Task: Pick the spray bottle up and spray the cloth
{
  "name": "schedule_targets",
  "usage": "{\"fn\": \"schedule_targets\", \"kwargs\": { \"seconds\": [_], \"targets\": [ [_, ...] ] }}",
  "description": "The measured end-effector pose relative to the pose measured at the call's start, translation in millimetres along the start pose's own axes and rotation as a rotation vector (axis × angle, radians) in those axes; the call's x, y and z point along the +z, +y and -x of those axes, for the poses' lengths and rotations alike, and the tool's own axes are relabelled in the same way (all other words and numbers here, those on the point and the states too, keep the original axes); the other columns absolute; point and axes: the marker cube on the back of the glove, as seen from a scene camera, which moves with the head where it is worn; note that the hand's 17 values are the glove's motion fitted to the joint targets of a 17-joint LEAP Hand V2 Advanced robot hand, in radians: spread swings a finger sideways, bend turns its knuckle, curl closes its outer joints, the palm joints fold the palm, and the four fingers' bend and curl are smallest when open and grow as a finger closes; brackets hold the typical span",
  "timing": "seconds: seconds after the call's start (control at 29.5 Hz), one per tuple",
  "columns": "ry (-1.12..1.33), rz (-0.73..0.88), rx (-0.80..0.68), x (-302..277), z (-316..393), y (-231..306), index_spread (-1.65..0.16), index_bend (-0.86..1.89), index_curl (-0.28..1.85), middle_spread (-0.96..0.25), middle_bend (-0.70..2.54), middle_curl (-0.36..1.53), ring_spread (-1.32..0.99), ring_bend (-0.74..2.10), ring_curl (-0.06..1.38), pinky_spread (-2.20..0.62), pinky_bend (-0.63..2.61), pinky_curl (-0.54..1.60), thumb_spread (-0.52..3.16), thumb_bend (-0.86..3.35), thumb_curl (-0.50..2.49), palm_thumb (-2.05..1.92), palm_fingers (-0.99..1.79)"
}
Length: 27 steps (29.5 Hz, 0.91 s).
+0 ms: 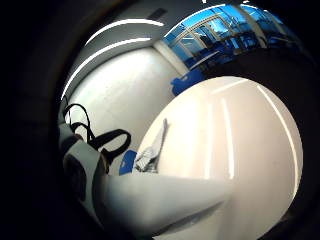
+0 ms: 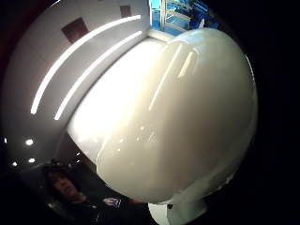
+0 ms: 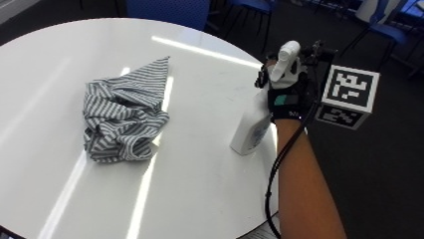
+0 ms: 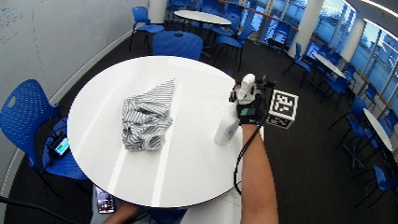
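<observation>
Your right hand (image 3: pixel 286 94) was curled round the neck of the spray bottle (image 3: pixel 252 127), which stood on the desk (image 3: pixel 199 164) near its edge. The cloth (image 3: pixel 123 117) lay bunched well apart. Risk: nozzle wasn't clearly aimed at it, so spray could've hit bare desk, or the bottle tipped off the edge w/ a clumsy lift.

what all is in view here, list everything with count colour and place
table: one, white, round, centre
cloth: one, grey and white striped, crumpled on the table
bottle: one, white, standing near the table's edge, beside the cloth but apart from it
chairs: several, blue, around this table and others behind it
phone: one, dark, below the table's near edge
right hand: one, black glove, at the bottle's top; fingers hidden, so a grip cannot be told
</observation>
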Motion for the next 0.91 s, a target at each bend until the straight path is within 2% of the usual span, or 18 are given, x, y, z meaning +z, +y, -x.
{"fn": "schedule_targets", "kwargs": {
  "seconds": [0.54, 0.71, 0.91],
  "targets": [
    [0.073, -0.102, 0.088, 1.5, -51.3, 1.7, -0.28, 0.38, 0.57, -0.20, 0.71, 0.56, -0.23, 0.78, 0.49, -0.31, 0.43, 0.39, 0.45, -0.03, 0.74, 0.93, 1.40],
    [0.271, -0.124, -0.013, -9.2, -54.7, 2.2, -0.28, 0.38, 0.58, -0.20, 0.71, 0.56, -0.23, 0.78, 0.49, -0.31, 0.43, 0.39, 0.45, -0.02, 0.75, 0.94, 1.40],
    [0.564, -0.122, -0.210, -14.8, -31.6, -4.9, -0.28, 0.38, 0.59, -0.20, 0.71, 0.56, -0.22, 0.78, 0.49, -0.31, 0.43, 0.39, 0.45, -0.02, 0.77, 0.94, 1.40]
  ]
}}
